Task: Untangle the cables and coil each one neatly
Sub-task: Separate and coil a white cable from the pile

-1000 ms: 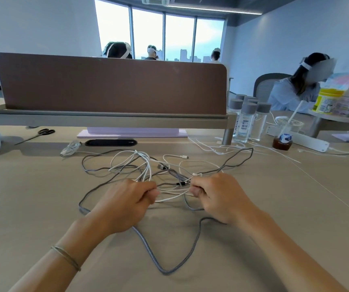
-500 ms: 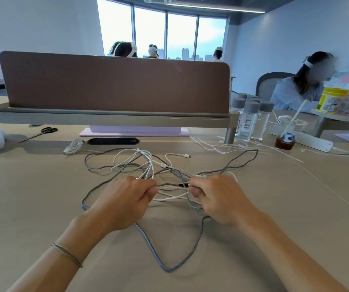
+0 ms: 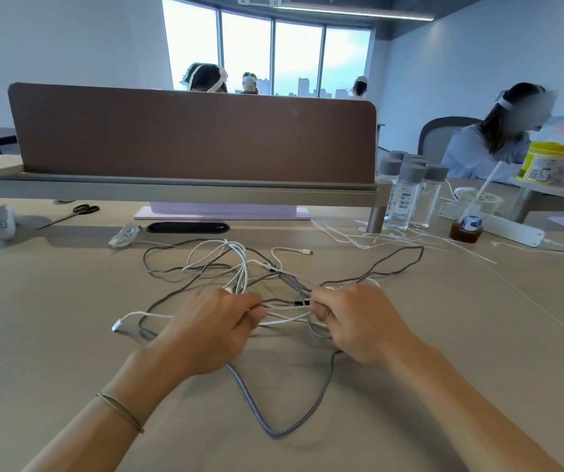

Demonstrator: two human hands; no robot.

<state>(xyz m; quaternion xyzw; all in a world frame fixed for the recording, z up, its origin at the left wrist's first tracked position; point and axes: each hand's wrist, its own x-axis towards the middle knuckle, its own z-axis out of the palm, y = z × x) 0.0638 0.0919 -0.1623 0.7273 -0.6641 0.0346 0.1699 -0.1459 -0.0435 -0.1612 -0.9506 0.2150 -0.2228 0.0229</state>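
Observation:
A tangle of cables lies on the beige table [image 3: 69, 335] in front of me. A grey braided cable [image 3: 274, 432] loops toward me between my forearms and runs back to the far right. White cables [image 3: 236, 257] bunch in loops behind my hands; one white plug end [image 3: 306, 251] lies free further back, another white end [image 3: 119, 325] lies left of my left wrist. My left hand [image 3: 212, 332] pinches white and grey strands. My right hand [image 3: 359, 321] pinches strands at a small black connector [image 3: 301, 303]. A short taut stretch joins the two hands.
A brown divider panel [image 3: 188, 134] on a raised shelf stands behind the tangle. Beneath it lie a black case [image 3: 187, 227], a bagged cable [image 3: 124, 236] and scissors [image 3: 76, 212]. Several bottles [image 3: 410, 195], loose white cables [image 3: 393, 238], a drink cup and a power strip [image 3: 498, 226] sit right.
My left hand has drawn a white cable out to the left, and its end now lies left of my wrist. The hands are slightly further apart.

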